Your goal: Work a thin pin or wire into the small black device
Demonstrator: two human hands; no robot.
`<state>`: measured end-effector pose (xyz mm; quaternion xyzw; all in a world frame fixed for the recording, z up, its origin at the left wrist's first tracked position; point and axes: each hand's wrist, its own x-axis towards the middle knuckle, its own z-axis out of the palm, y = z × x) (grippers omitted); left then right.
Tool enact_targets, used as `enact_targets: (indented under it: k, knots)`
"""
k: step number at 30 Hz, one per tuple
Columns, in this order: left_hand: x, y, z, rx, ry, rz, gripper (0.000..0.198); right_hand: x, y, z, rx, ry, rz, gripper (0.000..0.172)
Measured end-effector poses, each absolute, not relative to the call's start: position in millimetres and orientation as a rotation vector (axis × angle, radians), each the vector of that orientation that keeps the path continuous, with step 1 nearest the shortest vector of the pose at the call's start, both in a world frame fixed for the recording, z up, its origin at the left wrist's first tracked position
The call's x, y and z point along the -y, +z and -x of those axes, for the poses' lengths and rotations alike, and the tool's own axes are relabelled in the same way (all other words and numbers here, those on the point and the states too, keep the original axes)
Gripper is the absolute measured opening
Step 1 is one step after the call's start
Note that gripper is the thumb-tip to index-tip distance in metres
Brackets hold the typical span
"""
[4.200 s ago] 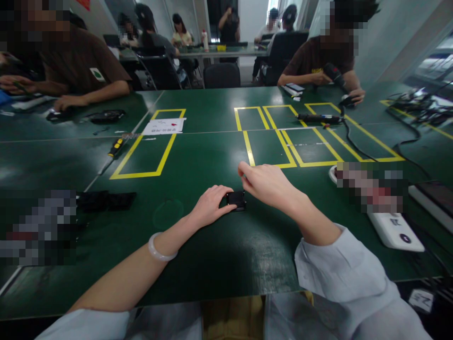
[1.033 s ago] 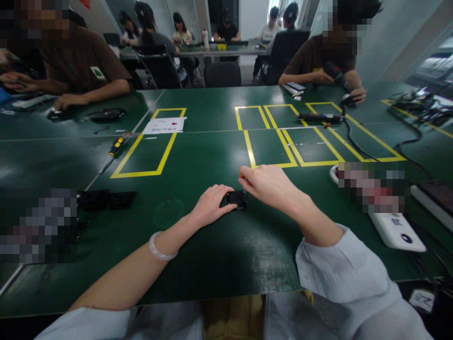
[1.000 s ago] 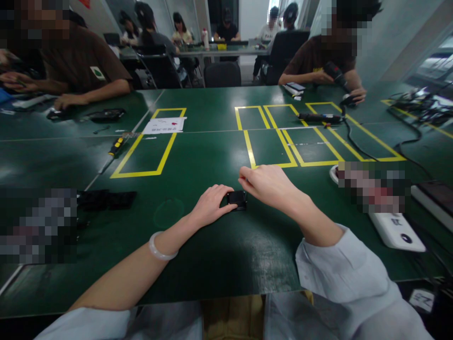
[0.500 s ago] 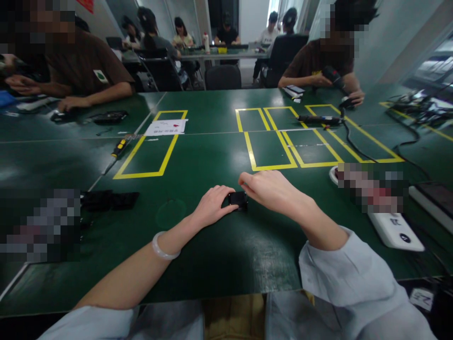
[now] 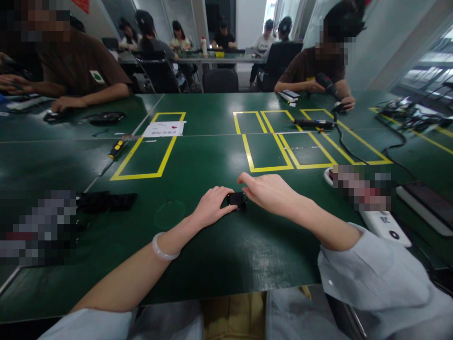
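Observation:
A small black rectangular device [image 5: 237,199] with a dark, smooth top, much like a watch body, rests on the green table. My left hand [image 5: 214,206], with a pale bangle [image 5: 163,250] on its forearm, grips the device from the left between thumb and fingers. Just right of the device and slightly above it is my right hand [image 5: 269,190], its fingers curled into a pinch. Whatever the right fingertips may hold is hidden or too small to make out.
Yellow tape rectangles mark the green table [image 5: 205,160]. Black straps [image 5: 106,201] lie left, near a yellow-black screwdriver [image 5: 116,148]. A white paper [image 5: 164,128] sits beyond. At right are a white case [image 5: 385,229], a phone [image 5: 430,205] and cables [image 5: 406,115]. Co-workers sit opposite.
The view has shifted slightly. My right forearm and sleeve have swung a little outward to the right; the left hand keeps its grip on the small black device.

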<state>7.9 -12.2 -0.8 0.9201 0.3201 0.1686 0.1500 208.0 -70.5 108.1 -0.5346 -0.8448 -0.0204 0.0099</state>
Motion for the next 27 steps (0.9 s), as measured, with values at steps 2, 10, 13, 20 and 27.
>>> enact_targets:
  k: [2, 10, 13, 20, 27]
  knots:
    - [12.1, -1.3, -7.7, -0.918, 0.492, -2.639, 0.035, 73.1, 108.7, -207.5, 2.631, -0.036, 1.628, 0.027]
    - [12.6, -2.1, -7.6, -0.929, 0.494, -2.647, 0.038, 69.6, 107.6, -208.8, 2.625, -0.133, 1.748, 0.031]
    - [12.8, -1.6, -7.6, -0.931, 0.501, -2.651, 0.037, 71.6, 108.6, -209.9, 2.629, -0.048, 1.672, 0.027]
    - [14.0, -0.9, -7.2, -0.925, 0.496, -2.651, 0.038, 75.7, 109.4, -207.7, 2.621, -0.128, 1.716, 0.031]
    - [14.1, -0.5, -7.2, -0.938, 0.492, -2.665, 0.036, 79.4, 108.5, -207.4, 2.590, -0.035, 1.690, 0.025]
